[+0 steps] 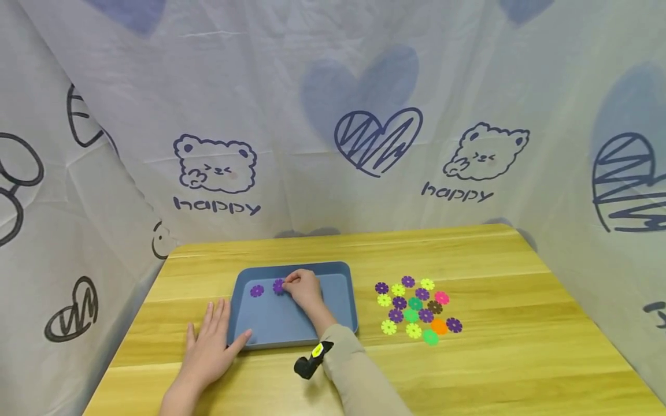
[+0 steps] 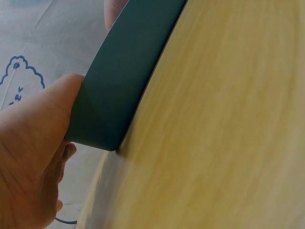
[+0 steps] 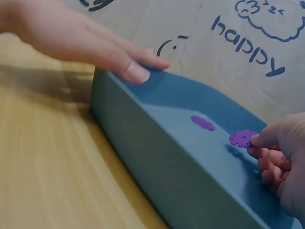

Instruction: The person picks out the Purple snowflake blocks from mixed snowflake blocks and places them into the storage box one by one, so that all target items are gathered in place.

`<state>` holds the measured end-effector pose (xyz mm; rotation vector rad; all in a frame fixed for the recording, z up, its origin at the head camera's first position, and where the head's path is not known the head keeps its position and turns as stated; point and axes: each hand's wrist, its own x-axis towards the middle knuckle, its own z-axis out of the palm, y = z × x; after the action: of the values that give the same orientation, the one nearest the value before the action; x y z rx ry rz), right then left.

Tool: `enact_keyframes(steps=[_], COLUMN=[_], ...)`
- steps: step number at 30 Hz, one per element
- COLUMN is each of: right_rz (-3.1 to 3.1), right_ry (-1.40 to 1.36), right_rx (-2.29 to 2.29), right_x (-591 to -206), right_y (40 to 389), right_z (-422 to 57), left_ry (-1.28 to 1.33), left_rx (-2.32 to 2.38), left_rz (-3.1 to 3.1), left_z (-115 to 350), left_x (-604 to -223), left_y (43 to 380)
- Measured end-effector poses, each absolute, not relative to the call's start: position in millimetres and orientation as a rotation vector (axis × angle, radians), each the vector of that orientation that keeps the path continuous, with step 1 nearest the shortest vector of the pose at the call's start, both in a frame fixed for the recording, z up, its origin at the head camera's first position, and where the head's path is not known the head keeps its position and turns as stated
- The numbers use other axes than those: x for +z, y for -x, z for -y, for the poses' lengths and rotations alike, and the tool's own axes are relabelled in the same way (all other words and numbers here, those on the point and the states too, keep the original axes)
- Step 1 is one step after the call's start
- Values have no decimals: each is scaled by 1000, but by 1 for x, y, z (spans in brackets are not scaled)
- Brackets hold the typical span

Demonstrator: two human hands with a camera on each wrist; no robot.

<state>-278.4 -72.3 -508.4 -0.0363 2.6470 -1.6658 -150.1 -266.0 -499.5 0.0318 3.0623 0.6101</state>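
Observation:
My right hand (image 1: 307,292) is over the blue tray (image 1: 262,325), pinching a purple snowflake disc (image 3: 241,138) between thumb and fingertips. In the right wrist view the disc is held above the tray floor, its shadow below it. To its left, another purple snowflake disc (image 1: 257,290) lies flat inside the tray. My left hand (image 1: 207,349) rests at the tray's front left corner, fingers straight along the left side. Its thumb (image 3: 138,72) touches the front rim. The left wrist view shows this hand against the tray's outer wall (image 2: 116,78).
Right of the tray, several loose snowflake discs lie spread on the wooden table (image 1: 499,346), among them a pink disc (image 1: 441,297), an orange disc (image 1: 439,326) and a brown disc (image 1: 435,307). A printed white cloth (image 1: 291,190) hangs behind the table and at both sides.

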Motion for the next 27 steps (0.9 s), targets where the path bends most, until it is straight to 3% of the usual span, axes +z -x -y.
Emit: enact_keyframes(steps=[13,27], right_rz=[-2720,-2754], right_ry=[159,392], right_rx=[-1568,-1800], right_x=[-507,-480], right_y=[271,249], right_z=[70,28], left_ry=[-35,-45], left_rx=[628,622], left_rz=[-3070,-3079], left_z=[265,265], left_x=[-499,-498], left_y=[150,148])
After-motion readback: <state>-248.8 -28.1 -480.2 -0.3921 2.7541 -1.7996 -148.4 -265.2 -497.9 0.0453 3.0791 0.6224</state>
